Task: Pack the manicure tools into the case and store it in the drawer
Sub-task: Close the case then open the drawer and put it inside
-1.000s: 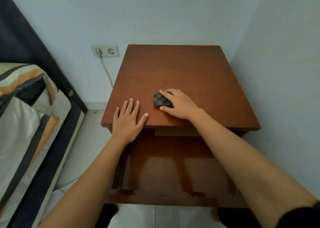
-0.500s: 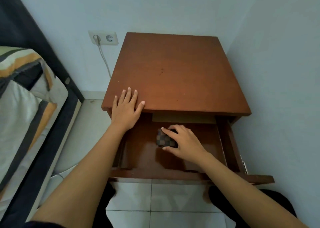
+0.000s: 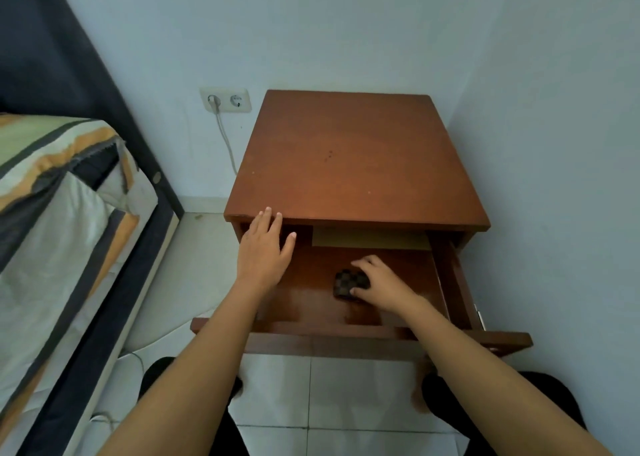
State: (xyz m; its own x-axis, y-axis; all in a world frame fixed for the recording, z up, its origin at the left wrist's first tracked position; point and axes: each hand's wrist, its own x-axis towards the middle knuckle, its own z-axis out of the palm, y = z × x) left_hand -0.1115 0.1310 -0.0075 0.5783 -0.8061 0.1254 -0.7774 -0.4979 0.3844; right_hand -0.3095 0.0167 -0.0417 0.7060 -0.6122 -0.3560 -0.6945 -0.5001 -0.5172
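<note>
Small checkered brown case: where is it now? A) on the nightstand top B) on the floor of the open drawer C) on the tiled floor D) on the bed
B: the small checkered brown case lies on the open wooden drawer's floor, under the right hand.

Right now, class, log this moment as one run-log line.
stage: storing | case: on drawer floor | right hand: on case | left hand: at nightstand front edge | drawer: open
</note>
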